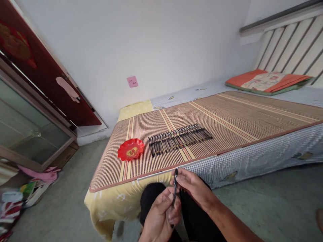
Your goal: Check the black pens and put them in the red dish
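Observation:
A slim black pen (175, 188) is held upright between my two hands, just in front of the bed edge. The fingers of my left hand (163, 210) wrap round its lower part. My right hand (190, 185) pinches it near the top with thumb and fingers. On the striped mat beyond, several similar black pens (180, 139) lie side by side in a long, neat row. Left of the row sits a red scalloped plate (131, 149) with a gold heart design in its middle.
The bamboo mat (234, 117) covers most of the bed. Folded orange bedding (270, 81) lies at the far right by the white slatted headboard (295, 47). A glass-fronted cabinet (32, 124) stands at the left, with clothes and papers on the floor below it.

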Demonstrator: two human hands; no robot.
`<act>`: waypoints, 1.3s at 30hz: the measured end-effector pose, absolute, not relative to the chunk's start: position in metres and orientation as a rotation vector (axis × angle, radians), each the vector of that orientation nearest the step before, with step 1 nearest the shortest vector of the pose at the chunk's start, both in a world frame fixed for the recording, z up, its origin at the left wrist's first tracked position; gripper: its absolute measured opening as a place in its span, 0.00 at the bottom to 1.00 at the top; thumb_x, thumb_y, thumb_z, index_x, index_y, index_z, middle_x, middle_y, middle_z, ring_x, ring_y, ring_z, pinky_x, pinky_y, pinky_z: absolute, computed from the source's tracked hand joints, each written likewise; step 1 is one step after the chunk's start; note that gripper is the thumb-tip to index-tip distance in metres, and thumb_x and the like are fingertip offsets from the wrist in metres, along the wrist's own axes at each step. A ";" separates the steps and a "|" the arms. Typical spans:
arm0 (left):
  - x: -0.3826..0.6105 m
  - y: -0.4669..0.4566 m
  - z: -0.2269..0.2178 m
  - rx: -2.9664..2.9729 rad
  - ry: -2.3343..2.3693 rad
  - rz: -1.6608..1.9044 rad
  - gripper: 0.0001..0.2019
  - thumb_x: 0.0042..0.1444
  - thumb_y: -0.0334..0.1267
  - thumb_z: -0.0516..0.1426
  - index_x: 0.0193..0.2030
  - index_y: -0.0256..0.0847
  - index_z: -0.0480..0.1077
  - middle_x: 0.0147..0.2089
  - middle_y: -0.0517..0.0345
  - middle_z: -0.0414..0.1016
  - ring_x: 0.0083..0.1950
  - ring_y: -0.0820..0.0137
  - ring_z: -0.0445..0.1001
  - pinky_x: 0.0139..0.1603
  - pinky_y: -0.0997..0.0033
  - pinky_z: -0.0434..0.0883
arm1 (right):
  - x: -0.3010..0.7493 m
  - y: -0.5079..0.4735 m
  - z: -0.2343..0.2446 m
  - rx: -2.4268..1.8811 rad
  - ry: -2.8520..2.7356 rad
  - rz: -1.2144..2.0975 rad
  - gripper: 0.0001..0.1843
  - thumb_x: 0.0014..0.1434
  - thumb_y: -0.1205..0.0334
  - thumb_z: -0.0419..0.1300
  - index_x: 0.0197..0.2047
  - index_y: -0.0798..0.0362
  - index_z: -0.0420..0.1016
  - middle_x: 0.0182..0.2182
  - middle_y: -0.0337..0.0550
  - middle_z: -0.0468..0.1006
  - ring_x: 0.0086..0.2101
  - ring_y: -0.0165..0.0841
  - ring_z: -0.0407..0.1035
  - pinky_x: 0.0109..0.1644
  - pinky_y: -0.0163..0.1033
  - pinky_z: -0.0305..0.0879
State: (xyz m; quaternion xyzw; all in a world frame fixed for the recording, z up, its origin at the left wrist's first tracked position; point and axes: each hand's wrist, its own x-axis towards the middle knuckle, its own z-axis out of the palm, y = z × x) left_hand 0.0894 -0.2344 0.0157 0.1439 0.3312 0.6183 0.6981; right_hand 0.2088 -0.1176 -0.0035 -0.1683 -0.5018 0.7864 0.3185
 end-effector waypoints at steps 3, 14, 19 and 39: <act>0.091 -0.235 0.014 0.313 0.727 1.397 0.17 0.54 0.42 0.71 0.42 0.36 0.72 0.25 0.66 0.67 0.19 0.85 0.49 0.19 0.81 0.46 | 0.207 -0.121 -0.003 -0.428 -1.312 2.077 0.15 0.64 0.49 0.66 0.44 0.52 0.76 0.37 0.41 0.80 0.32 0.29 0.71 0.42 0.37 0.66; 0.091 -0.237 -0.009 0.317 0.750 1.473 0.21 0.51 0.46 0.72 0.39 0.40 0.68 0.24 0.66 0.69 0.16 0.85 0.46 0.16 0.81 0.44 | 0.201 -0.131 -0.012 -0.521 -1.292 2.104 0.17 0.62 0.45 0.66 0.42 0.50 0.76 0.36 0.41 0.80 0.33 0.32 0.71 0.42 0.38 0.68; 0.090 -0.236 -0.011 0.318 0.798 1.467 0.22 0.49 0.48 0.73 0.39 0.40 0.68 0.24 0.67 0.70 0.16 0.86 0.47 0.16 0.82 0.44 | 0.197 -0.132 -0.011 -0.560 -1.338 2.082 0.18 0.62 0.44 0.65 0.44 0.50 0.77 0.36 0.42 0.81 0.36 0.35 0.74 0.46 0.41 0.70; -0.152 -0.104 0.037 0.807 2.329 1.279 0.11 0.67 0.43 0.60 0.47 0.36 0.74 0.40 0.58 0.78 0.33 0.72 0.76 0.33 0.69 0.77 | 0.217 -0.101 -0.113 -0.785 -2.237 0.453 0.08 0.70 0.63 0.55 0.45 0.50 0.76 0.38 0.44 0.81 0.39 0.41 0.74 0.46 0.47 0.67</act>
